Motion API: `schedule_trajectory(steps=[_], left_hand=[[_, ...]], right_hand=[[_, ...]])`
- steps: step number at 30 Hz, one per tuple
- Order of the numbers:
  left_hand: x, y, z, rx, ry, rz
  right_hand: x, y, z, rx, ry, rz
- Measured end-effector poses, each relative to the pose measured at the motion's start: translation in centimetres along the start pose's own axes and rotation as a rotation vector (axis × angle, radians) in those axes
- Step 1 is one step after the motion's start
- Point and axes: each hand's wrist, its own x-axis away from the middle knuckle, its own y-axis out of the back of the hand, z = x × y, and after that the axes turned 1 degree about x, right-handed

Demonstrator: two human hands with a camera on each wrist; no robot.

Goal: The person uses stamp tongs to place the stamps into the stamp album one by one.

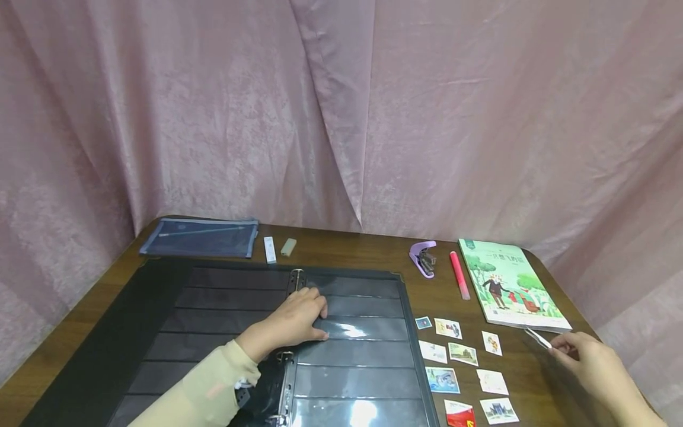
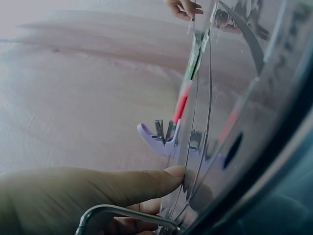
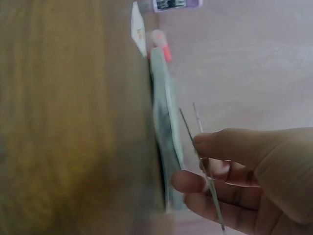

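While my right hand (image 1: pixel 594 363) pinches the white tweezers (image 1: pixel 539 338) between thumb and fingers, I see their two tips parted in the right wrist view, with nothing between them. They point toward the near edge of the picture book (image 1: pixel 514 287); I can't tell whether they touch it. If they do, I judge a careless sweep could snag the cover.

My left hand (image 1: pixel 293 318) rests on the black album (image 1: pixel 349 347), spread across the table (image 1: pixel 379 249), its fingers relaxed and gripping nothing that I can make out. It lies close to the metal ring (image 1: pixel 285 356), so my sleeve (image 1: pixel 205 385) might catch there if I pull back quickly.

The loose stamps (image 1: pixel 463 354) lie between album and tweezers, several just beside the album's right edge. Shifting the album could push those askew. Being thin, they could crease under too hard a squeeze, and glare on the clear strips may hide their edges from me.
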Motion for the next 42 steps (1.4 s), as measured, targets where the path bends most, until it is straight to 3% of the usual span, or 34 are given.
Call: schedule_trajectory(steps=[8,12,26,35,42], left_hand=[[0.0,0.2,0.0,0.007,-0.006,0.019],[0.0,0.2,0.0,0.008,-0.014,0.011],[0.3,0.2,0.1,-0.013,-0.061,0.001],[0.3,0.2,0.1,-0.016,-0.065,0.005],[0.4,0.3,0.1,0.001,-0.069,0.006]], right_hand=[[-0.7,1.5,1.2,-0.049,0.024,-0.006],[-1.3,2.2,2.0,-0.053,0.031,0.047],[-4.0,2.9,4.3,-0.146,0.143,0.014],[-5.8,2.5,5.1,-0.296,0.190,0.174],[-7.6,1.7,6.1,-0.469,0.211,0.426]])
